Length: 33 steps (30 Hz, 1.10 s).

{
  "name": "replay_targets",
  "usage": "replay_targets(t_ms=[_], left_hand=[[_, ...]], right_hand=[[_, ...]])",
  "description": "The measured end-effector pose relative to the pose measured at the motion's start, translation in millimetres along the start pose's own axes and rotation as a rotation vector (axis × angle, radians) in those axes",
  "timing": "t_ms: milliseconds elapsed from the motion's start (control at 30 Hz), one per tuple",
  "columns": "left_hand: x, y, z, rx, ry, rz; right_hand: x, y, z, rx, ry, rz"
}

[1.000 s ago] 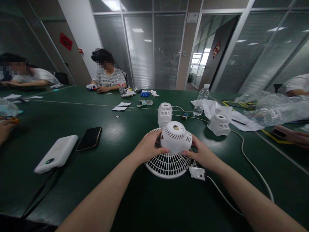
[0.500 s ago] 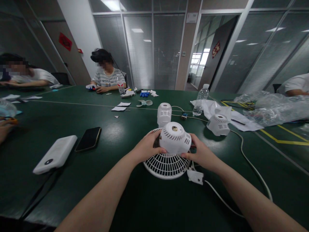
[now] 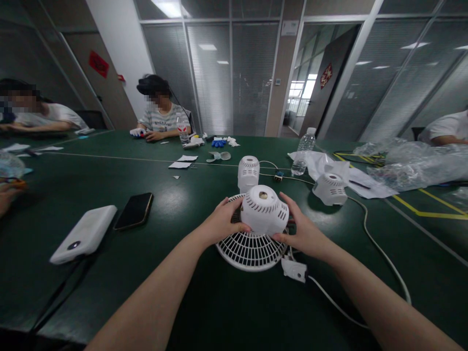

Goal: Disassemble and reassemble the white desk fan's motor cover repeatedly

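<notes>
A white fan motor housing (image 3: 263, 208) sits on top of a round white fan grille (image 3: 250, 249) that lies flat on the green table (image 3: 204, 195). My left hand (image 3: 221, 223) grips the housing's left side, fingers curled round it. My right hand (image 3: 302, 230) holds its right side, thumb underneath and fingers up along the shell. A small white switch box (image 3: 294, 269) on a white cable (image 3: 380, 248) lies just in front of the grille.
Two more white housings stand behind: one (image 3: 248, 171) close by, one (image 3: 329, 188) to the right. A black phone (image 3: 133, 209) and white power bank (image 3: 85, 233) lie left. A water bottle (image 3: 302, 152), plastic bags (image 3: 413, 165), and other people at the far edges.
The housing and grille have shifted slightly left and toward me. My right fingers have lifted higher along the housing's side. The switch box slid a little left.
</notes>
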State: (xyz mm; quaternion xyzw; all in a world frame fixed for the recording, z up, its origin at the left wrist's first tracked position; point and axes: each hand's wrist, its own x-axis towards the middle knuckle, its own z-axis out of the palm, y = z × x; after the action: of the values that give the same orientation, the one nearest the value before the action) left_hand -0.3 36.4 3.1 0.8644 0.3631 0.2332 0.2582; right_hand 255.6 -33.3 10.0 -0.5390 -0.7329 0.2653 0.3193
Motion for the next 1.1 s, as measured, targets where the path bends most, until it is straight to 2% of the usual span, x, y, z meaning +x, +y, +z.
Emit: replay_targets(t_ms=[233, 433, 500, 600, 700, 767, 833, 900, 1000, 1100], left_hand=[[-2, -4, -1.2, 0.025, -0.015, 0.006], [-1, -11, 0.7, 0.005, 0.015, 0.042], [0, -15, 2.6, 0.012, 0.061, 0.054], [-1, -24, 5.2, 0.020, 0.193, 0.044], [-1, -37, 5.1, -0.052, 0.294, 0.032], [0, -49, 3.2, -0.121, 0.381, -0.012], [1, -62, 0.8, -0.162, 0.491, -0.106], [0, -73, -1.0, -0.176, 0.544, -0.216], [-2, -83, -0.7, -0.167, 0.518, -0.266], [-5, -85, 1.6, -0.138, 0.449, -0.293]], right_hand=[[-1, -3, 1, -0.032, -0.011, -0.060], [-1, -10, 6, -0.012, 0.015, -0.032], [-3, -14, 7, -0.013, 0.030, -0.018], [-4, -19, 10, -0.020, 0.060, 0.017], [-6, -25, 14, -0.044, 0.084, 0.076], [-6, -28, 15, -0.066, 0.101, 0.109], [-7, -32, 16, -0.101, 0.116, 0.128], [-11, -35, 15, -0.146, 0.130, 0.139], [-24, -35, 10, -0.202, 0.173, 0.169], [-48, -28, 0, -0.260, 0.270, 0.226]])
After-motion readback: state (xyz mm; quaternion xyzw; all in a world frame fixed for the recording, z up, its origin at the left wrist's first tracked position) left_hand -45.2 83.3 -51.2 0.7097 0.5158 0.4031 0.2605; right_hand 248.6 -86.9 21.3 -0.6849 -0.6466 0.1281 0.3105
